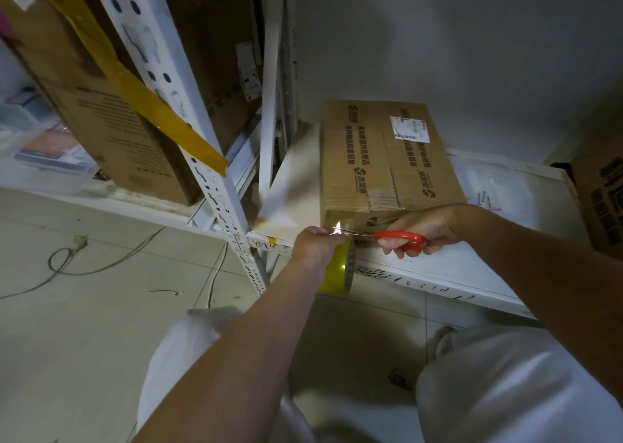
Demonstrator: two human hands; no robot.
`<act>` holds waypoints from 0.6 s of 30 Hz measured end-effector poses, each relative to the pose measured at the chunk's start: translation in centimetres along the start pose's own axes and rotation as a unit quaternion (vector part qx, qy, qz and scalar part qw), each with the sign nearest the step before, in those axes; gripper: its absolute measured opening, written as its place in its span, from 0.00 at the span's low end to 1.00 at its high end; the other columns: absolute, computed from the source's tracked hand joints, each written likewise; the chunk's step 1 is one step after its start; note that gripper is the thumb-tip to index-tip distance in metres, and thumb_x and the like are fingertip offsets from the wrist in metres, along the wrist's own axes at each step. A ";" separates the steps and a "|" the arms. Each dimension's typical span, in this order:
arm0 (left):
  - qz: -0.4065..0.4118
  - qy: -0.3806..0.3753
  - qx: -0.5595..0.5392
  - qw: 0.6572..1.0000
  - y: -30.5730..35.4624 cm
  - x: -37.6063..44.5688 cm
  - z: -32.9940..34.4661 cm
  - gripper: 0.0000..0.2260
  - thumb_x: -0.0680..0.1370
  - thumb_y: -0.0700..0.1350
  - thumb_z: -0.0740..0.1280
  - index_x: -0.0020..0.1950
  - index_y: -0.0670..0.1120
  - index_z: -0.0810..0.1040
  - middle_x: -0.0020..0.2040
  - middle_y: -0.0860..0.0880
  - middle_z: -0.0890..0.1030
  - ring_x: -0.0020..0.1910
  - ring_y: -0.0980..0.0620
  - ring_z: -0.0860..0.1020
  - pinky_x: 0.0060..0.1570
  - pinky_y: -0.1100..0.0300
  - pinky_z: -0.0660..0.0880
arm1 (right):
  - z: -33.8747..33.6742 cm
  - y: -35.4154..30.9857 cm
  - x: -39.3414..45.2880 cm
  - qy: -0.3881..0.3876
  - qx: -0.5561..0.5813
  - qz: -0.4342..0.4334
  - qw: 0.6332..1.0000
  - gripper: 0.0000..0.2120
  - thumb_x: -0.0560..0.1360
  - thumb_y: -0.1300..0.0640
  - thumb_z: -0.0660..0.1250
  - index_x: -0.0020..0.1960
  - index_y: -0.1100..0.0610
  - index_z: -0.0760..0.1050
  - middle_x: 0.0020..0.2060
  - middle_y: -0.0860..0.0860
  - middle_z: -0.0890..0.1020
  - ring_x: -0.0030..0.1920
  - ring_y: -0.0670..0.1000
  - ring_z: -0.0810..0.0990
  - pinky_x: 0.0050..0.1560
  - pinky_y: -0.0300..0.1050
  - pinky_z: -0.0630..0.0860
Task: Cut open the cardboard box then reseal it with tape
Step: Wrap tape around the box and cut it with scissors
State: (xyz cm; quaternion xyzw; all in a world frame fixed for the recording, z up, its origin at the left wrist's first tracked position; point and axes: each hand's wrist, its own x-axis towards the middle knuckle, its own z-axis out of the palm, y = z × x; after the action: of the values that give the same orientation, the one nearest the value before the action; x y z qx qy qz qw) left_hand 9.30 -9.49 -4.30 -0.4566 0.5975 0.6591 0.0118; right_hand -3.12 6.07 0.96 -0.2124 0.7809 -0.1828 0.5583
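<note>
A printed cardboard box with a white shipping label lies on the low white shelf, its flaps lying flat. My left hand grips a roll of yellow tape at the shelf's front edge, just in front of the box. My right hand holds red-handled scissors, their blades pointing left toward my left hand's fingertips, where a strip of clear tape glints. The blade tips are lost in the glare.
A white slotted shelf upright stands to the left with taped cardboard boxes behind it. Another box sits at the far right. Cables lie on the tiled floor. My knees in white trousers are below.
</note>
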 end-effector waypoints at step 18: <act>-0.015 0.009 0.012 1.000 0.9 -0.3 0.0 0.11 0.71 0.40 0.75 0.43 0.47 0.73 0.47 0.46 0.79 0.48 0.46 0.76 0.56 0.52 0.75 | 1.0 0.2 0.8 0.076 -0.031 -0.099 0.992 0.30 0.61 0.37 0.71 0.47 0.64 0.79 0.29 0.52 0.77 0.29 0.48 0.74 0.31 0.38 0.72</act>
State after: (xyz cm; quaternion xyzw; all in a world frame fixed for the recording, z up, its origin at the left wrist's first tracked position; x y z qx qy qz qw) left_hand 9.00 -9.61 -3.43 -0.4714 0.5984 0.6475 0.0212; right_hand -2.42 5.76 -0.09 -0.2917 0.8012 -0.2286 0.4698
